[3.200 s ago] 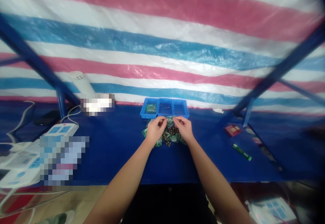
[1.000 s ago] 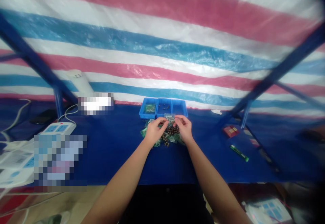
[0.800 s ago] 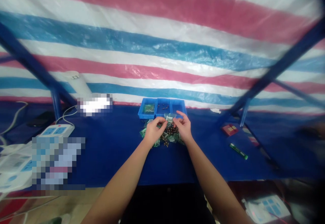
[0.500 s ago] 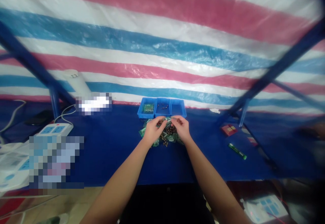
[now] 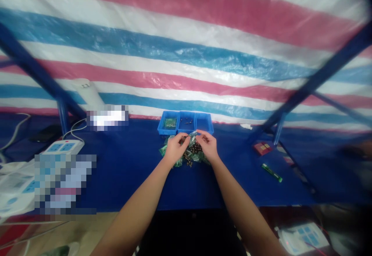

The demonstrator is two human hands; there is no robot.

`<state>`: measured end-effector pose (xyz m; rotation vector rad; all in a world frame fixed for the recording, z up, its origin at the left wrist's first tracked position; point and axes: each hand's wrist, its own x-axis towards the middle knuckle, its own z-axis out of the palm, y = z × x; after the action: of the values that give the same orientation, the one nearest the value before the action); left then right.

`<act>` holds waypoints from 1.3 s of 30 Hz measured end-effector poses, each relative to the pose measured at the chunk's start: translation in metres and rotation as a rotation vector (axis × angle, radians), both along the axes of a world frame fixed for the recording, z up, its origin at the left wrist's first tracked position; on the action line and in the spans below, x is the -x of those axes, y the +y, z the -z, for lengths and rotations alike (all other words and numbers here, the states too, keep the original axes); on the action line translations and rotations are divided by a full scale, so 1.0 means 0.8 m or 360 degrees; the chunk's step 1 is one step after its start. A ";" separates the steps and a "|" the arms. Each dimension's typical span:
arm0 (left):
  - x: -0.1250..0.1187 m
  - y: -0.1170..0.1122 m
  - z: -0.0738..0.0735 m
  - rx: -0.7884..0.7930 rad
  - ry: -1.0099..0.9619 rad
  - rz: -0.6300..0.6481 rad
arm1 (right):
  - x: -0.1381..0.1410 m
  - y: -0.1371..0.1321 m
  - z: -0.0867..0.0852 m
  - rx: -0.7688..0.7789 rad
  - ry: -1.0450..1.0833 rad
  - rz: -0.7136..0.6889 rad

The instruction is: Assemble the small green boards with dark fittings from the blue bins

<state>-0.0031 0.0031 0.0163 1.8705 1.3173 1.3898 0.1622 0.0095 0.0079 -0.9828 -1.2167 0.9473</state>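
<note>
My left hand (image 5: 176, 147) and my right hand (image 5: 207, 146) meet over a pile in the middle of the blue table. Thumbs and fingers of both are closed on a small, shiny, see-through packet (image 5: 193, 137) stretched between them. Below lie green, glossy packets (image 5: 197, 157) mixed with small brass-coloured metal pieces (image 5: 188, 158), too small to name. Just beyond my fingers stands a blue three-part bin (image 5: 186, 131). Its left compartment holds green packets (image 5: 169, 123), the middle one a few small metal pieces (image 5: 188, 122); in the right one I see nothing.
On the right are a red box (image 5: 262, 148) and a green stick-shaped packet (image 5: 271, 172). Power strips (image 5: 62, 146) with cables lie at left. Blue frame bars (image 5: 314, 74) slope down on both sides before a striped plastic sheet (image 5: 186, 54).
The packet between my fingers shows more of its shiny face now. My right fingers have shifted slightly; both arms stay in nearly the same place.
</note>
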 end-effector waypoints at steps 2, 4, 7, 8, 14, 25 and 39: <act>0.002 0.003 0.001 0.0064 -0.0145 -0.0069 | -0.001 -0.001 -0.004 -0.0001 0.0035 0.0001; 0.006 0.010 0.003 0.0134 -0.0388 -0.0165 | -0.002 -0.001 -0.006 -0.0009 0.0039 0.0021; 0.013 0.024 0.009 0.0227 -0.0730 -0.0251 | -0.003 0.001 -0.006 0.0012 -0.0043 0.0057; 0.016 0.029 0.012 0.0247 -0.0814 -0.0261 | -0.003 0.002 -0.004 0.0032 -0.0091 0.0058; 0.017 0.030 0.014 0.0029 -0.0793 -0.0385 | -0.005 0.002 0.009 0.0054 -0.0518 0.0046; 0.008 0.005 -0.001 0.0075 -0.0177 -0.0304 | -0.002 0.003 0.020 -0.0225 -0.1695 -0.0171; 0.002 0.004 0.004 -0.0025 0.0067 -0.0172 | 0.001 0.002 0.023 -0.0253 -0.1811 -0.0102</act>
<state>-0.0048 0.0060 0.0127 1.8727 1.4512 1.4252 0.1616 0.0110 -0.0107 -1.4066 -2.2195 0.2567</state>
